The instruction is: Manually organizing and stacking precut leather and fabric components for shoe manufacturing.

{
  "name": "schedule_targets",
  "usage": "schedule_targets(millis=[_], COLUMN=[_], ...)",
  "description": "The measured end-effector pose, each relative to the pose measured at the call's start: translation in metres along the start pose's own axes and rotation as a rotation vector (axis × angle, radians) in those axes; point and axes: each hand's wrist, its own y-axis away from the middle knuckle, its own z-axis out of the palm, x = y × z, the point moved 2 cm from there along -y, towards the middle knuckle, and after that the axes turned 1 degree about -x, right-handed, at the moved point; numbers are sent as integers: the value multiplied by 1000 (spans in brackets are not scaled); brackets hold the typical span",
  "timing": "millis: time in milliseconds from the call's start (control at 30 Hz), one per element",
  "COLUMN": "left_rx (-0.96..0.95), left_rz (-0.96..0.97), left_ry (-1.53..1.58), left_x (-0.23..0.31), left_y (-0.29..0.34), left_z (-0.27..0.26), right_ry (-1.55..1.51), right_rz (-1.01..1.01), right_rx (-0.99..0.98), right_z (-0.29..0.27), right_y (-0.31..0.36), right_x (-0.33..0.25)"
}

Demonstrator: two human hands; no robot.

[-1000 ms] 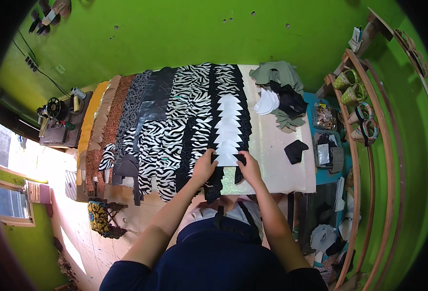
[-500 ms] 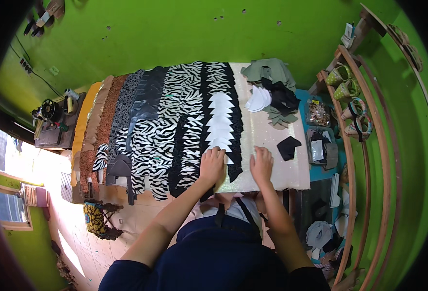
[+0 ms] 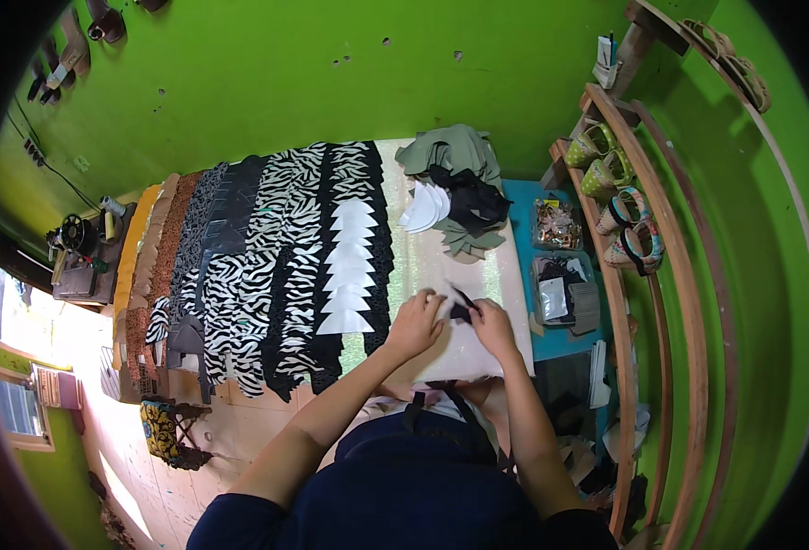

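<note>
A small dark piece of cut fabric (image 3: 461, 312) is lifted just above the pale cloth (image 3: 413, 365), pinched in the fingers of my right hand (image 3: 496, 330). My left hand (image 3: 413, 325) is beside it with its fingers bent together; a pale blur lies at their tips, and I cannot make out what they grip. To the left, a row of white half-round pieces (image 3: 345, 321) overlaps on top of black lace-like fabric (image 3: 379, 266). Zebra-print pieces (image 3: 235, 284) lie in overlapping rows further left.
Green (image 3: 450, 151) and black scraps (image 3: 473, 202) are heaped at the far right with white curved pieces (image 3: 425, 206). Clear boxes (image 3: 557, 225) stand on a blue surface (image 3: 551, 344). A wooden rack (image 3: 610, 275) with sandals borders the right; a sewing machine (image 3: 76, 236) stands left.
The dark fabric piece, flat on the cloth before, is now up in my right hand. My left hand has left the white row and come beside it. The whole view has swung right.
</note>
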Motion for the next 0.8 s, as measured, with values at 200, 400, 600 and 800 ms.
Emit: schedule_targets(millis=[200,400,600,800], left_rx=[-45,25,-2,44], left_rz=[101,-200,-543,-677], left_ry=[16,334,403,327], left_x=[33,31,15,-14], left_y=[-46,-45,-9,22], left_z=[-18,-10,-12,3], right_ry=[-214,-422,-554,-533], right_rz=[-99,-59,144,78], right_rx=[-277,-379,-615,-470], right_z=[-41,-61,-52,-6], right_y=[-21,-34,-32,-30], right_x=[-18,18,31,48])
